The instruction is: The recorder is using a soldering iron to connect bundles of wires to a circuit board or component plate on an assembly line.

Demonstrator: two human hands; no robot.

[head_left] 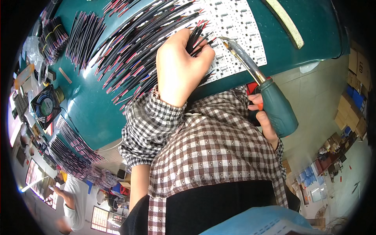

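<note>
Left hand: our left hand (178,64) has its fingers together on a small bunch of red-tipped black wires (192,43), above the panel.
Right hand: our right hand (267,124) is closed on the green handle of the soldering iron (280,107).
Panel: the white circuit-board panel (252,39) lies along the table's (321,33) near edge.
Good soldering: we should probably steady each wire end, heat briefly, and hold fingertips far from the tip.
Writing: beyond the table, one carton (357,66) bears dark letters.
</note>
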